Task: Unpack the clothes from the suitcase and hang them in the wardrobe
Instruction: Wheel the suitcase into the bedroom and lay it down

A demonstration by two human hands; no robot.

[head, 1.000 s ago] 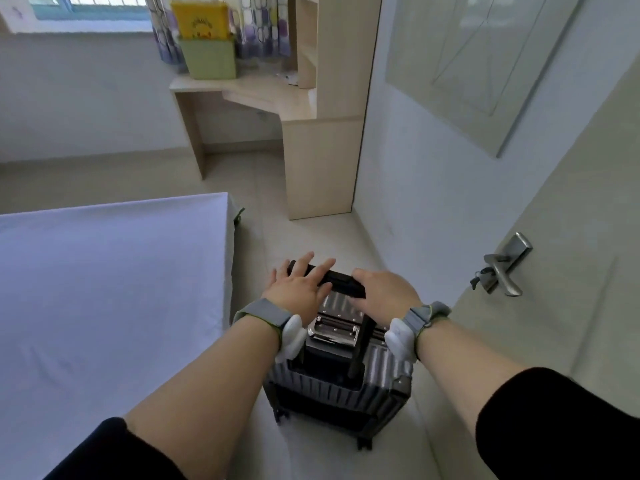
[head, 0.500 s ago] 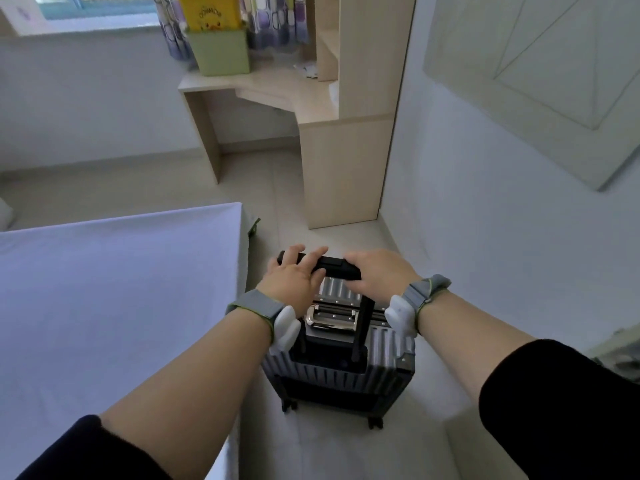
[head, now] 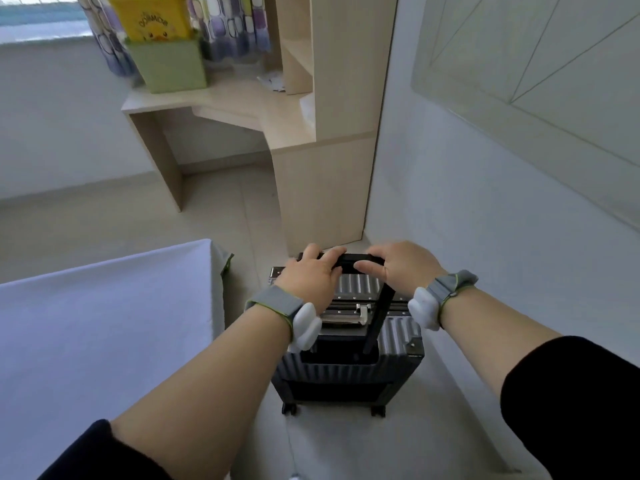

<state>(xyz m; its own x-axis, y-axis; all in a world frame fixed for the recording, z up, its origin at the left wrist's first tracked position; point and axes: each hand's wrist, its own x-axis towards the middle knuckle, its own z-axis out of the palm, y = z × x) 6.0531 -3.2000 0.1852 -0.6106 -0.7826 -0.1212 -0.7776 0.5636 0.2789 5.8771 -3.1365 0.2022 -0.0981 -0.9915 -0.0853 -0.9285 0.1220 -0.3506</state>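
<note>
- Moved since the earlier frames: you and the suitcase (head: 349, 368) have gone deeper into the room. The door and its lever have dropped out of view on the right, and the bench (head: 242, 102) is now much nearer.
- Wrist bands (head: 273, 301): one grey strap on each wrist, each carrying a white unit, just behind your hands.
- Left hand (head: 313, 277): on the left half of the pull handle (head: 356, 260), with its fingers (head: 327, 255) curled over the bar.
- Right hand (head: 401, 268): on the right half of the bar, fingers wrapped over it and thumb tucked under. A short stretch of bar shows between your hands.
- Suitcase: dark, ribbed and upright on its wheels, with the handle pulled out. The lid is closed and the latch (head: 360, 311) looks fastened. It stands on the floor (head: 221, 209) in the aisle, with the bed (head: 104, 323) on its left and the wall (head: 467, 220) on its right.
- Bench, far: pale wood joined to a tall shelf unit (head: 346, 64). A green box (head: 169, 65) sits on it with a yellow box (head: 152, 17) on top, and a patterned curtain (head: 235, 26) hangs behind.
- Wardrobe: none you can identify in view.
- Step in hand, as a judgement: you are wheeling the case to a spot for unpacking, and no clothes are out yet.
- Next move calls for: stopping where there is room, laying the case flat, lowering the handle and releasing the latch. The aisle looks narrow, so mind the bed corner.
</note>
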